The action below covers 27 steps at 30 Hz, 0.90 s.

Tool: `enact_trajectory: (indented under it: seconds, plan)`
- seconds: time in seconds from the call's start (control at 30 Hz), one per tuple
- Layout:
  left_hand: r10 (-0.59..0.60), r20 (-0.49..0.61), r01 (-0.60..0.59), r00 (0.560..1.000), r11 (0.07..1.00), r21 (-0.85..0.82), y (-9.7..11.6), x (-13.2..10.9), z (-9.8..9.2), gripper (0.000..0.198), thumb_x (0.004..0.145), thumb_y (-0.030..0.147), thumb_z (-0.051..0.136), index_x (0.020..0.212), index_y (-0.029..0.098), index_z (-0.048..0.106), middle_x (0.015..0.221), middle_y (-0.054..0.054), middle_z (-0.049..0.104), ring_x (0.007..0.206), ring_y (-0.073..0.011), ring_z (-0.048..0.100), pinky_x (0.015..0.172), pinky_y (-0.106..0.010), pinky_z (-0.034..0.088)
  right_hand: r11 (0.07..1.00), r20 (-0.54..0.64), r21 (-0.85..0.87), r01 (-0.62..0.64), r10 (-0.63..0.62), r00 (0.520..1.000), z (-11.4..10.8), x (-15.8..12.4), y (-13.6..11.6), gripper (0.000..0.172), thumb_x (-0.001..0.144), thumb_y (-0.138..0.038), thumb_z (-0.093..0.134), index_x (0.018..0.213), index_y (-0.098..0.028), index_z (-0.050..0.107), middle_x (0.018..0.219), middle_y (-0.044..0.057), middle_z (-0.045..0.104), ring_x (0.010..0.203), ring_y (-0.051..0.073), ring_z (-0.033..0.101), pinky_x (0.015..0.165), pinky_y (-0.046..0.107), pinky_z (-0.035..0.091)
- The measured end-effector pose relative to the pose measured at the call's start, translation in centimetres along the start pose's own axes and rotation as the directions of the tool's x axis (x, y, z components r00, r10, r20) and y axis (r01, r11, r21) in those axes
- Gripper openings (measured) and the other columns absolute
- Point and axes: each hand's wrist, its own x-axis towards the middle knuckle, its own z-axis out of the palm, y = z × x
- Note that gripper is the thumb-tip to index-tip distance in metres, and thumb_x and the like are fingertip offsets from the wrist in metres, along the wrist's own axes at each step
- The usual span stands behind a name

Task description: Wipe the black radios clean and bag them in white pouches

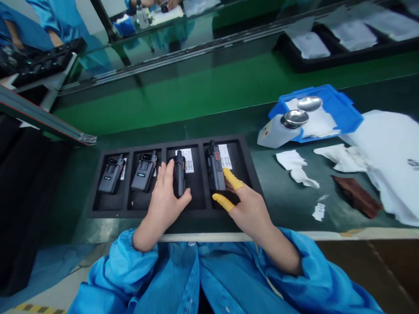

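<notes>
A black tray with several compartments lies on the green bench in front of me. Two grey handheld radios lie flat in its two left compartments. My left hand is closed around a black radio standing on its side in the third compartment. My right hand, with yellow finger cots on thumb and forefinger, pinches another black radio on its side in the rightmost compartment. White labels lie under both radios.
A blue bin holding a white bottle and two round metal caps sits right of the tray. Crumpled white wipes, a brown cloth and white sheeting lie further right. Another black tray with white bags sits beyond the conveyor. Other workers in blue sit at top left.
</notes>
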Motion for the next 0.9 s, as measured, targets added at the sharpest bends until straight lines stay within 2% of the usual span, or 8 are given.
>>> enact_trajectory:
  seconds: [0.17, 0.33, 0.43, 0.53, 0.6, 0.7, 0.8, 0.9]
  plan:
    - [-0.162, 0.059, 0.171, 0.985, 0.959, -0.228, -0.6, 0.1, -1.8, 0.078, 0.08, 0.028, 0.056, 0.146, 0.013, 0.017, 0.144, -0.02, 0.042, 0.133, -0.0284, 0.042, 0.107, -0.044, 0.04, 0.994, -0.034, -0.098, 0.04, -0.044, 0.998, 0.2, -0.1, 0.5, 0.057, 0.085, -0.043, 0.056, 0.136, -0.019, 0.048, 0.114, 0.013, 0.067, 0.099, 0.028, 0.067, 0.085, 0.044, 0.058]
    - [-0.205, 0.055, 0.212, 0.977, 0.931, -0.298, -1.1, -0.1, -1.6, 0.077, 0.079, 0.025, 0.054, 0.146, 0.014, 0.018, 0.14, -0.019, 0.049, 0.127, -0.0273, 0.049, 0.104, -0.043, 0.044, 0.991, -0.04, -0.127, 0.037, -0.042, 0.998, 0.2, -0.3, 0.6, 0.054, 0.085, -0.044, 0.054, 0.134, -0.02, 0.05, 0.112, 0.011, 0.068, 0.096, 0.027, 0.068, 0.082, 0.043, 0.058]
    - [-0.198, 0.011, 0.196, 0.98, 0.958, -0.211, -0.8, 0.0, -1.4, 0.077, 0.078, 0.026, 0.055, 0.145, 0.015, 0.02, 0.134, -0.017, 0.054, 0.123, -0.0278, 0.053, 0.102, -0.045, 0.045, 0.995, 0.005, -0.087, -0.045, 0.045, 0.999, 0.1, -0.1, 0.2, 0.062, 0.083, -0.045, 0.056, 0.137, -0.017, 0.045, 0.111, 0.011, 0.068, 0.096, 0.026, 0.068, 0.084, 0.042, 0.057]
    - [-0.152, -0.032, 0.153, 0.988, 0.988, 0.028, 0.2, 1.0, -1.7, 0.075, 0.077, 0.029, 0.059, 0.142, 0.01, 0.027, 0.128, -0.02, 0.059, 0.122, -0.0317, 0.053, 0.101, -0.048, 0.044, 0.983, 0.079, -0.068, -0.172, 0.177, 0.981, -0.2, 1.1, -0.8, 0.086, 0.075, -0.052, 0.063, 0.145, -0.013, 0.03, 0.113, 0.015, 0.065, 0.092, 0.027, 0.068, 0.078, 0.041, 0.057]
    - [-0.144, -0.011, 0.143, 0.99, 0.966, 0.214, 1.1, 2.3, -2.2, 0.074, 0.077, 0.033, 0.06, 0.14, 0.005, 0.032, 0.119, -0.021, 0.062, 0.118, -0.0356, 0.054, 0.097, -0.051, 0.044, 0.962, 0.089, -0.162, -0.221, 0.237, 0.967, -0.5, 2.6, -2.0, 0.098, 0.07, -0.056, 0.066, 0.146, -0.01, 0.024, 0.114, 0.019, 0.063, 0.09, 0.03, 0.067, 0.073, 0.042, 0.056]
    - [-0.232, 0.074, 0.187, 0.97, 0.904, 0.384, 2.1, 4.5, -3.0, 0.074, 0.08, 0.039, 0.058, 0.14, 0.003, 0.032, 0.1, -0.019, 0.069, 0.1, -0.0372, 0.063, 0.086, -0.05, 0.048, 0.892, 0.099, -0.384, -0.239, 0.297, 0.95, -0.9, 5.3, -4.0, 0.092, 0.072, -0.056, 0.064, 0.143, -0.006, 0.031, 0.099, 0.02, 0.067, 0.084, 0.035, 0.067, 0.07, 0.046, 0.053]
    - [-0.276, 0.123, 0.213, 0.953, 0.902, 0.374, 2.0, 5.4, -3.5, 0.061, 0.082, 0.034, 0.054, 0.134, 0.006, 0.043, 0.089, -0.016, 0.071, 0.088, -0.0351, 0.067, 0.078, -0.045, 0.05, 0.836, 0.116, -0.489, -0.247, 0.343, 0.932, -1.3, 6.7, -5.1, 0.076, 0.079, -0.043, 0.059, 0.142, -0.007, 0.036, 0.079, 0.014, 0.07, 0.075, 0.034, 0.067, 0.068, 0.045, 0.052]
    - [-0.143, -0.024, 0.145, 0.989, 0.967, 0.208, 1.1, 4.4, -3.8, 0.044, 0.082, 0.03, 0.053, 0.121, 0.01, 0.056, 0.087, -0.012, 0.071, 0.085, -0.0299, 0.067, 0.075, -0.04, 0.052, 0.894, 0.032, -0.368, -0.256, 0.288, 0.957, -1.7, 6.2, -4.3, 0.074, 0.077, -0.035, 0.058, 0.144, -0.014, 0.034, 0.079, 0.009, 0.071, 0.072, 0.029, 0.068, 0.07, 0.044, 0.053]
